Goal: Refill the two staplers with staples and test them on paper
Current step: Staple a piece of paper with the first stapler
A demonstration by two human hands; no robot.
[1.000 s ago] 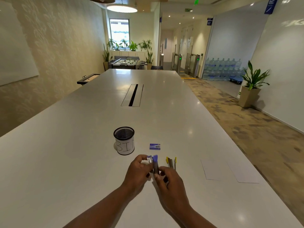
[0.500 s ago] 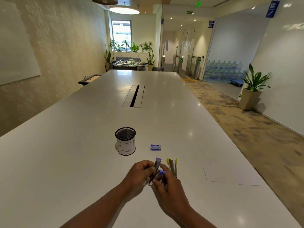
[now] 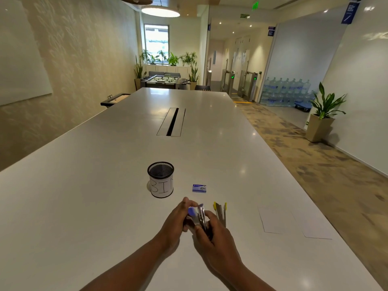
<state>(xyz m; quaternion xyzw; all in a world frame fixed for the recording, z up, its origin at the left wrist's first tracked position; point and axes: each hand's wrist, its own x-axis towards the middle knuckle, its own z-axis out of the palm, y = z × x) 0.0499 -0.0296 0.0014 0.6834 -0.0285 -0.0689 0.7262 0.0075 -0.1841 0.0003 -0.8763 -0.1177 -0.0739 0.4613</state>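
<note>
Both hands hold a small purple stapler (image 3: 198, 215) just above the white table (image 3: 105, 185). My left hand (image 3: 178, 221) grips its left side, thumb and fingers wrapped around it. My right hand (image 3: 212, 229) pinches its near end from the right. The stapler looks swung open, its metal part upright; details are blurred. A yellow stapler (image 3: 220, 212) lies open on the table just right of my hands. A small blue staple box (image 3: 199, 188) lies beyond them. Two white paper sheets (image 3: 275, 220) lie to the right.
A black mesh cup (image 3: 160, 179) labelled "BIN" stands left of the staple box. A cable slot (image 3: 172, 122) runs along the table's middle. The table's right edge drops to carpeted floor, with a potted plant (image 3: 323, 114) by the wall.
The purple stapler has turned in my hands and its purple end has swung to the left, toward my left hand. My hands stayed in the same place above the table.
</note>
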